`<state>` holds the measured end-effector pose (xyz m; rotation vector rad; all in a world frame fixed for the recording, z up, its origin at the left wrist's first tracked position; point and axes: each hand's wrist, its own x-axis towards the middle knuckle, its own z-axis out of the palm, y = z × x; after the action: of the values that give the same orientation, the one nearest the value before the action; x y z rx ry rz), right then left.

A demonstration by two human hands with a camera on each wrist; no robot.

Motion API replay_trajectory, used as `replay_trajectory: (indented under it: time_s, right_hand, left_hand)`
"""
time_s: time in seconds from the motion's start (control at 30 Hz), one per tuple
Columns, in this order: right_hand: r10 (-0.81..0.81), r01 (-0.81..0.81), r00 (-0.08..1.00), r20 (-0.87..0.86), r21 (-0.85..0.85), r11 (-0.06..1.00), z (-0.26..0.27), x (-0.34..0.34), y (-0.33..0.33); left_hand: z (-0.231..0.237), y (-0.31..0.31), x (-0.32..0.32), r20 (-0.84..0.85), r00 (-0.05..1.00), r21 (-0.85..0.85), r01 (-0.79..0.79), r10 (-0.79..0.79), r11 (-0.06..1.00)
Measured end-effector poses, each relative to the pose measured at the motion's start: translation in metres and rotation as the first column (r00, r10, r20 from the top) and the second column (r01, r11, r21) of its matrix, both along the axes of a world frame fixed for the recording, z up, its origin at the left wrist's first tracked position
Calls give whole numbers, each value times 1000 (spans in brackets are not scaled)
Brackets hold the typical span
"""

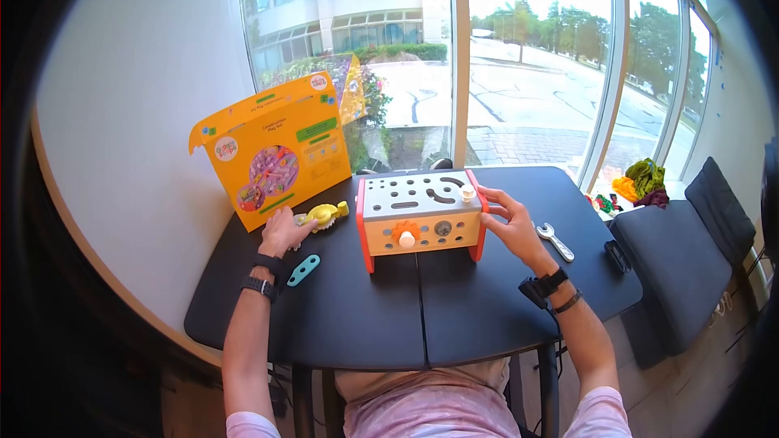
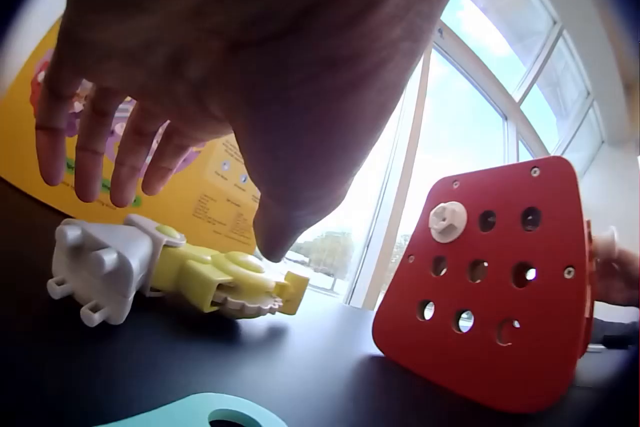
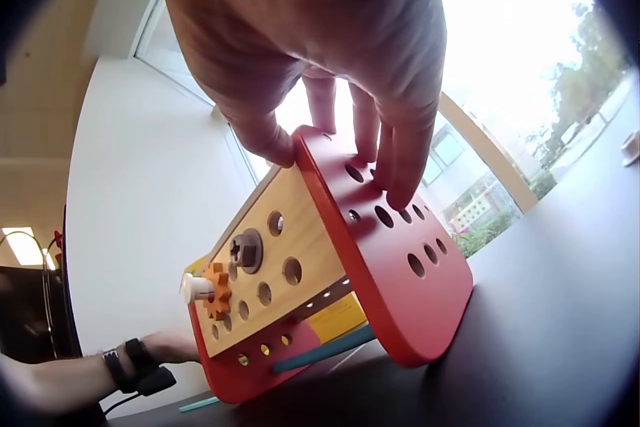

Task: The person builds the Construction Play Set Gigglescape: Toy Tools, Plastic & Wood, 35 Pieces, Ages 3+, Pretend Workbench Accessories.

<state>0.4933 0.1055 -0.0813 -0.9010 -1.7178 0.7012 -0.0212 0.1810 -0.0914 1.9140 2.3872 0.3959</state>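
A wooden toy workbench with red sides (image 1: pixel 420 212) stands mid-table, an orange gear (image 3: pixel 217 292) and a grey bolt (image 3: pixel 247 250) on its front. My right hand (image 1: pixel 513 223) holds its right red side (image 3: pixel 385 247), thumb at the front edge and fingers on the outer face. My left hand (image 1: pixel 284 235) is over a yellow toy piece (image 1: pixel 326 215) at the left; in the left wrist view the hand (image 2: pixel 240 67), fingers extended, hovers above the yellow piece (image 2: pixel 225 279) and a white pronged piece (image 2: pixel 105 265), with a gap between.
A yellow box (image 1: pixel 280 150) stands at the back left by the window. A teal strip (image 1: pixel 303 271) lies nearer the front. To the right are a white wrench (image 1: pixel 556 243) and a dark object (image 1: pixel 617 257). A chair (image 1: pixel 673 264) with colourful items stands beside the table.
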Motion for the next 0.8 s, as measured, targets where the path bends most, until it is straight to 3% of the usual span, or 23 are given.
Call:
replay_trajectory:
  time_s: [0.07, 0.1, 0.2, 0.4, 0.5, 0.6, 0.63, 0.7, 0.73, 0.8]
  right_hand:
    - [4, -4, 1000, 4, 18, 1000, -1, 1, 2]
    - [6, -6, 1000, 8, 25, 1000, -1, 1, 3]
    - [10, -10, 1000, 10, 31, 999, 0, 1, 3]
    - [16, -16, 1000, 10, 35, 999, -3, 3, 5]
    - [14, -14, 1000, 2, 23, 1000, -4, 3, 5]
    - [1, -1, 1000, -5, -2, 1000, -3, 4, 3]
    - [1, -1, 1000, -5, -14, 1000, -3, 3, 3]
    - [-13, 12, 1000, -17, -34, 999, -2, 2, 1]
    - [-16, 15, 1000, -20, -47, 999, -3, 1, 0]
    - [-14, 13, 1000, 11, 29, 999, -7, 3, 6]
  left_hand:
    - [1, 7, -4, 93, 995, -95, -24, 33, 995]
    - [-21, 25, -16, 39, 999, -20, -36, 36, 999]
    - [-19, 29, -13, 46, 996, -20, -73, 74, 997]
    - [-23, 43, -42, 41, 999, -122, 4, 1, 992]
    - [-9, 28, -44, 216, 974, -146, -44, 75, 988]
    - [-20, 42, -64, 385, 923, -32, 14, 0, 999]
    - [-14, 38, -59, 569, 818, 2, 99, -83, 995]
    - [14, 23, -27, 782, 574, 163, 186, -242, 969]
    - [29, 18, -9, 850, 422, 249, 203, -314, 947]
    - [52, 20, 18, 835, 240, 416, 313, -495, 854]
